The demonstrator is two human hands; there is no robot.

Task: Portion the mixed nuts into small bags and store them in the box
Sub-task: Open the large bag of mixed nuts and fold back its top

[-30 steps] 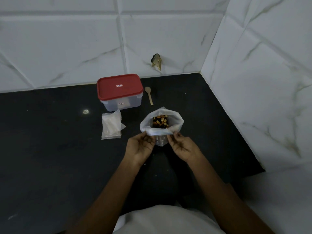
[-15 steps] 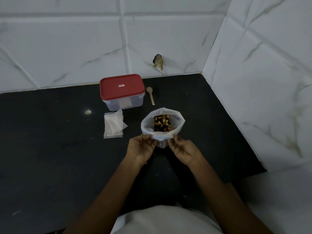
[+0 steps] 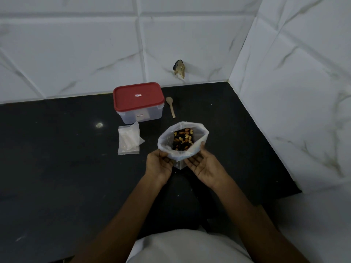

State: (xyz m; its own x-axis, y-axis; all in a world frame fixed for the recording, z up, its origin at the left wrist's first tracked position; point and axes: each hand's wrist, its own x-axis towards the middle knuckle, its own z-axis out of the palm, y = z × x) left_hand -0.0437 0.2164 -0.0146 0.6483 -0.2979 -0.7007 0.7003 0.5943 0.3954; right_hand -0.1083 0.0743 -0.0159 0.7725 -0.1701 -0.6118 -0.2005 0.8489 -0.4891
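Observation:
A large translucent bag [image 3: 199, 130] stands open on the black counter, its rim rolled down, with mixed nuts [image 3: 183, 138] showing inside. My left hand [image 3: 159, 165] pinches the near left of the rolled rim. My right hand [image 3: 204, 165] cups the near right of the rim, palm up, thumb against the plastic. Behind the bag to the left stands a clear plastic box [image 3: 139, 102] with its red lid on. A small stack of flat empty bags [image 3: 129, 139] lies in front of the box. A little wooden spoon [image 3: 170, 106] lies right of the box.
The black counter [image 3: 57, 168] ends at white marble-tiled walls behind and on the right, forming a corner. A chipped hole [image 3: 179, 69] marks the back wall above the spoon. A light glint [image 3: 99, 125] shows on the counter left of the small bags.
The bag's mouth has been spread wider and its rim rolled lower. My right hand has turned palm-up along the right side of the rim; the left stays at the near left.

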